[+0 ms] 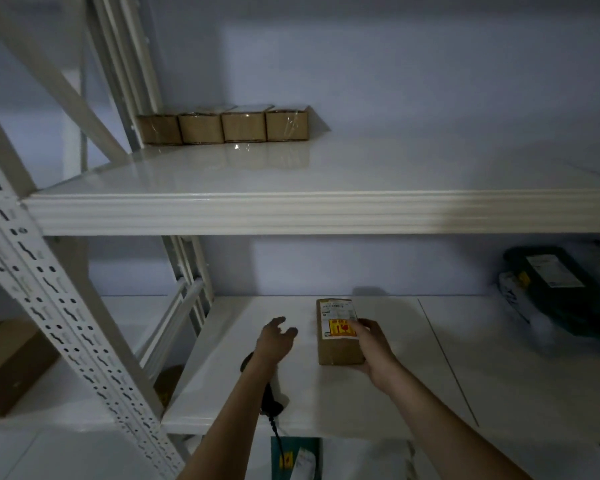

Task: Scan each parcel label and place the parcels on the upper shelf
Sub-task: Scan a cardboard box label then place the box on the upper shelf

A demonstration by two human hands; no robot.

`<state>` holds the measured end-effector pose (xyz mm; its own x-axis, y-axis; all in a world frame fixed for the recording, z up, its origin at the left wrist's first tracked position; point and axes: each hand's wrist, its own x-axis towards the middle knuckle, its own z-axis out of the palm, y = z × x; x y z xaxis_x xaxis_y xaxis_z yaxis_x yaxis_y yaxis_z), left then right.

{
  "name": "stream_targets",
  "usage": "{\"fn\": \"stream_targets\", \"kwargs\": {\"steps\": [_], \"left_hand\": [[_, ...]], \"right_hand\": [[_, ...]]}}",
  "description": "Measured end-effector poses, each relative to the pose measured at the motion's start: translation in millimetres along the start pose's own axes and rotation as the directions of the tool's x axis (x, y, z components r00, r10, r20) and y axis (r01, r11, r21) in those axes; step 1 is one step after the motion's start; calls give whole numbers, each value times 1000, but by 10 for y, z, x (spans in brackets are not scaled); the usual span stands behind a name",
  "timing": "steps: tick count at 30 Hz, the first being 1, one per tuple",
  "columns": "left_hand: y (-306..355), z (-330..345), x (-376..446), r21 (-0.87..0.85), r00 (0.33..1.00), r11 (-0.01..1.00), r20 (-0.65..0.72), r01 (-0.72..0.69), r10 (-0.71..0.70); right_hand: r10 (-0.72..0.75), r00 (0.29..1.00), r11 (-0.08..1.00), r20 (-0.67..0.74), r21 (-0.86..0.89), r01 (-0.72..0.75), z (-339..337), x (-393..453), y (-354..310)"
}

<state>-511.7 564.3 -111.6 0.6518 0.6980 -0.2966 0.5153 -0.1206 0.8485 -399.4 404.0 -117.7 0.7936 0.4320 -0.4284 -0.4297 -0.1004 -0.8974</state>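
A brown cardboard parcel (336, 330) with a white barcode label and an orange sticker lies on the lower shelf (413, 375). My right hand (374, 351) grips its right side and near corner. My left hand (276, 337) hovers just left of the parcel, fingers loosely spread, holding nothing. Under my left forearm a black barcode scanner (271, 400) with a cord lies on the lower shelf. On the upper shelf (291, 209), several small brown parcels (222, 128) stand in a row at the back left.
Dark green and white bagged parcels (561, 289) lie at the lower shelf's right end. A white perforated upright (49, 299) stands at the left, with a brown box (11, 362) behind it. More packages (295, 459) show below the lower shelf.
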Motion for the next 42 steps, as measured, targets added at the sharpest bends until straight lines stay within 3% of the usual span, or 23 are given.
{"fn": "stream_targets", "kwargs": {"steps": [3,5,10,13,16,19,23,28,36,42], "left_hand": [[394,98,-381,-176,955,965,193,-193,226],[541,143,-573,-194,915,941,244,-279,321],[670,104,-759,-131,905,906,92,-402,415],[756,-2,-914,-89,904,905,69,-416,422],[887,-102,-1105,-47,889,891,61,-452,454],[1044,-234,-1277,7,876,876,10,-482,482],[1239,-514,-1616,50,833,832,40,-553,551],[1465,-908,-2200,94,729,727,-20,-680,685],[1582,-1255,-2675,16,609,614,-108,-789,786],[1837,-1273,-2669,-129,525,509,-224,-851,821]], "right_hand": [[-50,999,999,1,-6,50,-17,-135,-200],[-58,996,998,62,-21,60,-69,-226,-341],[-160,938,942,307,-236,238,-350,-523,-683],[-253,891,800,376,-437,412,-490,-641,-819],[-337,860,692,383,-518,502,-490,-793,-962],[-418,815,643,402,-503,577,-442,-1082,-1154],[-489,774,585,402,-506,633,-408,-1543,-1381],[-559,696,471,450,-519,713,-301,-2202,-1663],[-684,646,512,339,-408,756,-143,-2975,-1803],[-849,461,381,258,-307,872,-12,-3054,-2013]]}}
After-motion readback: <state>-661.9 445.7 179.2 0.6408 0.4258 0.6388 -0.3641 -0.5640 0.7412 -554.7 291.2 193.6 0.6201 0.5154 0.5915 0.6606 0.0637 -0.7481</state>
